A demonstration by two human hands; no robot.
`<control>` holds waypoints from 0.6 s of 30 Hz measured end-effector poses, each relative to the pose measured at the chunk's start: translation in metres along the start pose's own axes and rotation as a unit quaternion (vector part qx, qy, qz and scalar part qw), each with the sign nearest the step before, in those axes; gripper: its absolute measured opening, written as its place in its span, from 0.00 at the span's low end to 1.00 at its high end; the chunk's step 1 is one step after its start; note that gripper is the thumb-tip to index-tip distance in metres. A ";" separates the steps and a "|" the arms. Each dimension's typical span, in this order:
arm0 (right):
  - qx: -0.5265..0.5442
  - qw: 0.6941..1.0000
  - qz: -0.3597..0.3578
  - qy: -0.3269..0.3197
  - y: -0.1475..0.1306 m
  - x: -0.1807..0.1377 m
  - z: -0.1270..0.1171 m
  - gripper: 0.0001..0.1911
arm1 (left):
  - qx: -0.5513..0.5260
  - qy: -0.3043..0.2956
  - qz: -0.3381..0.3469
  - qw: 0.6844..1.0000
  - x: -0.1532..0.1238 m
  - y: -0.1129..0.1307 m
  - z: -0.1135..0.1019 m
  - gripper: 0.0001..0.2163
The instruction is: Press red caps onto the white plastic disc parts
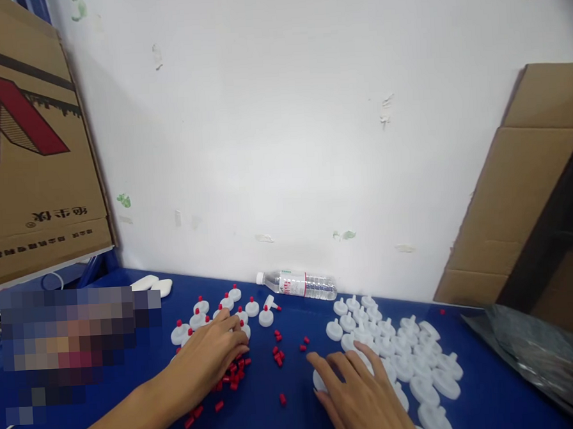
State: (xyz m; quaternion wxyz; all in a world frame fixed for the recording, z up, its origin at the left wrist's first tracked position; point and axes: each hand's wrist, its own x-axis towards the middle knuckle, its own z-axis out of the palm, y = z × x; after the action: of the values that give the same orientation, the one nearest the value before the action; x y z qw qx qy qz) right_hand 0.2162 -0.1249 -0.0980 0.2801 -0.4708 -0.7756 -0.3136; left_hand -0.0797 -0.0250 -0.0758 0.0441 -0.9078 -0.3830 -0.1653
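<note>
My left hand (215, 347) reaches over white spout caps with red tips (265, 316), its fingers curled together. A red-tipped cap (246, 330) shows right beside its fingertips; whatever it may hold is hidden. Small red tip covers (235, 375) lie in a loose pile beneath and beside that hand. On the other side, my right hand (356, 387) has its thumb and forefinger around the edge of a white spout cap (319, 381), with the other fingers bent over it. Many white spout caps without red tips (401, 346) are crowded beyond and to the right of this hand.
A clear water bottle (297, 284) lies on its side against the wall. Several loose red covers (278, 356) are scattered mid-table. A grey plastic bag (529, 355) and cardboard (511, 209) stand right; a carton (28, 145) is left. White objects (152, 284) lie at the back left.
</note>
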 end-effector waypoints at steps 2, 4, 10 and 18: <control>0.012 1.000 -0.020 0.005 -0.003 0.004 -0.002 0.24 | -0.005 0.004 0.003 1.000 0.001 0.001 0.001 0.14; 0.018 0.999 -0.044 0.001 -0.007 0.007 -0.005 0.24 | -0.013 0.009 0.008 1.000 0.001 0.003 0.002 0.13; 0.049 0.999 -0.023 -0.004 -0.024 0.010 -0.014 0.22 | -0.068 0.039 0.016 0.997 0.001 0.017 -0.013 0.09; 0.095 0.995 0.006 0.001 -0.027 0.015 -0.020 0.19 | -0.168 0.098 0.085 0.977 -0.006 0.053 -0.040 0.06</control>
State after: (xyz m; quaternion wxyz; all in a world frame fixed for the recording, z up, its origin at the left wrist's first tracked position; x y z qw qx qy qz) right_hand 0.1889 -0.1415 -0.0802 0.3262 -0.4463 -0.7987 -0.2378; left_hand -0.0564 -0.0749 -0.0377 -0.0579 -0.9107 -0.2652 -0.3114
